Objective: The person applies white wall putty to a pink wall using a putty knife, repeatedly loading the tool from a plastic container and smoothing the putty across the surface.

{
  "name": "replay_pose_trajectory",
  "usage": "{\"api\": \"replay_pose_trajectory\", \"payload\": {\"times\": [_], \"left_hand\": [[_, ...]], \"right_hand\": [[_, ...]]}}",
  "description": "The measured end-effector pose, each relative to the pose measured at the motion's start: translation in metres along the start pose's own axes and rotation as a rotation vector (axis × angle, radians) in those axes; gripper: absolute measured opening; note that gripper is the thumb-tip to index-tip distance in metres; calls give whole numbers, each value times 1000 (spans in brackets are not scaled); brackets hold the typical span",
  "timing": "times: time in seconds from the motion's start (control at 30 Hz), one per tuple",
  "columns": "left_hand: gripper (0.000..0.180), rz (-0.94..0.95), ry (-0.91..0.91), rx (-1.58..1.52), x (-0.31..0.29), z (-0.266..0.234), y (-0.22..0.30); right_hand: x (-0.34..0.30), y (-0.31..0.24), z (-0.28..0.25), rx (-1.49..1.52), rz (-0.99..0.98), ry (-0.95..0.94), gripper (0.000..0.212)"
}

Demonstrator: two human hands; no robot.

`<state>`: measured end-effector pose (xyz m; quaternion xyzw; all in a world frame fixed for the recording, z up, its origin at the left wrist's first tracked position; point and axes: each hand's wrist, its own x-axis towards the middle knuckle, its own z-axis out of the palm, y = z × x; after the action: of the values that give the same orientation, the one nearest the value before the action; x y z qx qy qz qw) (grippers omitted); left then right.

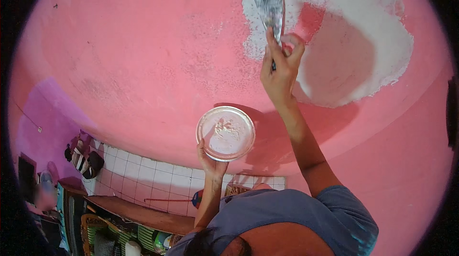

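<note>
In the head view, the right hand (281,72) is at the upper centre of the frame, its grip closed around the handle of a scraper (270,5), with fingers laid along the metal. The scraper's wide blade points up and lies over the left part of a white patch (387,50) on the pink wall (143,26); whether the blade touches the wall, I cannot tell. A reddish-pink spot shows within the patch, just right of the scraper, and a dark shadow falls across the patch's lower middle. At the lower centre of the frame, the left hand (213,165) holds a round dish (252,132) from below, its grip on the lower left rim. Pale paste (228,129) covers the dish's inside, lumpy near the middle. White floor tiles (158,176) run below the wall, and a bag (86,160) sits at the left.
</note>
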<state>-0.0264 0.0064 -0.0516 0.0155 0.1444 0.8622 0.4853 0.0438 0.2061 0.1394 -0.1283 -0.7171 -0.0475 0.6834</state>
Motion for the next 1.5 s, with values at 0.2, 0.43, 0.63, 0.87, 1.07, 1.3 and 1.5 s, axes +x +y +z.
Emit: {"api": "replay_pose_trajectory", "payload": {"times": [0.2, 0.43, 0.63, 0.87, 1.07, 1.3, 1.5], "left_hand": [[68, 15, -8, 7, 0, 9, -2], [68, 32, -14, -20, -1, 1, -1], [68, 15, -11, 16, 1, 0, -1], [66, 18, -95, -14, -3, 8, 0], [66, -27, -39, -5, -5, 6, 4], [63, -38, -96, -8, -12, 28, 6], [65, -22, -88, 2, -9, 14, 5]], "right_hand": [[-52, 29, -9, -169, 27, -134, 44], [-79, 25, -34, -20, 137, -176, 41], [27, 17, -17, -34, -48, -78, 55], [-68, 33, -37, -183, 135, -238, 41], [-68, 15, -56, 12, 254, -243, 46], [20, 7, -29, -47, 46, -90, 51], [-58, 28, -53, -114, 68, -190, 45]]}}
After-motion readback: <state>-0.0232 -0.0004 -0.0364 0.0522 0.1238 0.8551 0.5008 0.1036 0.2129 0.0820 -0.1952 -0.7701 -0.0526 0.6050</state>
